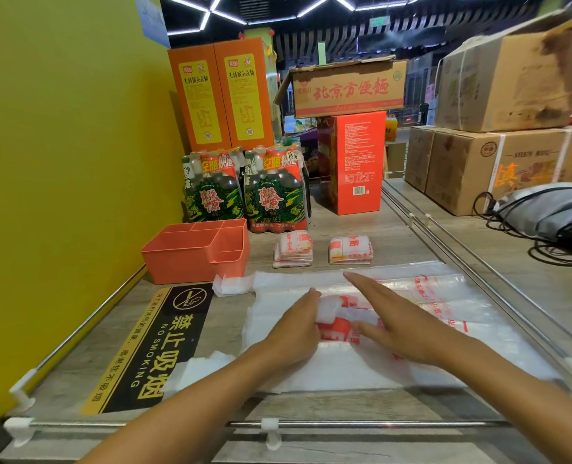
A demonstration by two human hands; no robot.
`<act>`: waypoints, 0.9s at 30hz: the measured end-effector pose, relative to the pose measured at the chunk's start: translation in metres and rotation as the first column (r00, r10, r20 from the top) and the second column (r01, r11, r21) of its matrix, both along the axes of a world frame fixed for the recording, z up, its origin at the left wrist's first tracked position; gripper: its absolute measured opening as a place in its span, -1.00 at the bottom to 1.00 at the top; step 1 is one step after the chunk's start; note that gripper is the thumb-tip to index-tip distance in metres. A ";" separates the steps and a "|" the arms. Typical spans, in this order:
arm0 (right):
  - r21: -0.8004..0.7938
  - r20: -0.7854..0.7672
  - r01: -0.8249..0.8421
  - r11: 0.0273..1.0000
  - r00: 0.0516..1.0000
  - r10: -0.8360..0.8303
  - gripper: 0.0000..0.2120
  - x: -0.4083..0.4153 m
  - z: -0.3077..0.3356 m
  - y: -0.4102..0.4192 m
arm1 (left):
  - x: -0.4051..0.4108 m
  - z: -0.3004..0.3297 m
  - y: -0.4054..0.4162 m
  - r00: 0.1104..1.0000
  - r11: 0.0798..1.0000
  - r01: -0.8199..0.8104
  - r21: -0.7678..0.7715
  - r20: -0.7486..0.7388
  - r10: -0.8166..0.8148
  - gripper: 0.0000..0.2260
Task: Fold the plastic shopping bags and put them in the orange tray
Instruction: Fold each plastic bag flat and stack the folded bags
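1. On the near wooden shelf lies a flat white plastic shopping bag with red print.
2. Left hand grips a folded part of this bag, fingers curled.
3. Right hand presses it flat, fingers straight and together.
4. Far left stands the orange compartmented plastic tray; two folded bags lie to its right, outside it.

Yellow-green wall, wood-grain shelf, stacked cardboard boxes, ceiling strip lights
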State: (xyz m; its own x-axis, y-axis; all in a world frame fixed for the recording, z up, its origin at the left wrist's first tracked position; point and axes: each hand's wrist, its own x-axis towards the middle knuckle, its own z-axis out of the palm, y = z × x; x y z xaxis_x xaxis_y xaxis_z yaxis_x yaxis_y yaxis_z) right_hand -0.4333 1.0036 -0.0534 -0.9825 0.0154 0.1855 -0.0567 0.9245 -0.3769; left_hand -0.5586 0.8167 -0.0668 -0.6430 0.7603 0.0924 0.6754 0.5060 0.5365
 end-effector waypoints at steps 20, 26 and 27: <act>0.008 0.075 -0.024 1.000 0.997 0.023 -0.45 0.000 -0.023 -0.009 | -0.027 -0.012 -0.029 0.954 0.935 0.259 -0.241 -0.086 -0.287 -0.42; 0.039 0.048 0.054 0.998 0.997 -0.056 -0.50 0.002 -0.022 -0.006 | -0.026 -0.022 -0.020 0.948 0.939 0.207 -0.276 -0.182 -0.263 -0.43; 0.055 0.041 0.052 0.997 0.998 -0.055 -0.54 0.001 -0.024 -0.005 | -0.026 -0.023 -0.020 0.946 0.938 0.213 -0.273 -0.184 -0.268 -0.44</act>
